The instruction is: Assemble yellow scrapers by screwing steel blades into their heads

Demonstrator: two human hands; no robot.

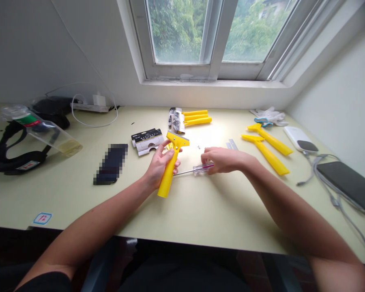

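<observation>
My left hand (161, 165) grips the handle of a yellow plastic scraper (168, 174), whose wide head points up and away from me. My right hand (222, 159) holds a screwdriver (203, 168) with a transparent handle. Its thin metal shaft runs left toward the scraper handle, and the tip sits just beside it. A few tiny screws (198, 146) lie on the table just beyond the screwdriver. Loose metal blades (232, 144) lie beyond my right hand. Two more yellow scrapers (269, 138) lie to the right, and a packaged blade set (147, 141) lies left of my left hand.
Three yellow handles with packaging (194, 118) lie at the back of the pale table (200, 207). White gloves (269, 115), a phone (346, 182), grey cables (322, 170), a clear face shield (45, 136), a blurred dark object (111, 164) and a power strip (89, 107) surround them.
</observation>
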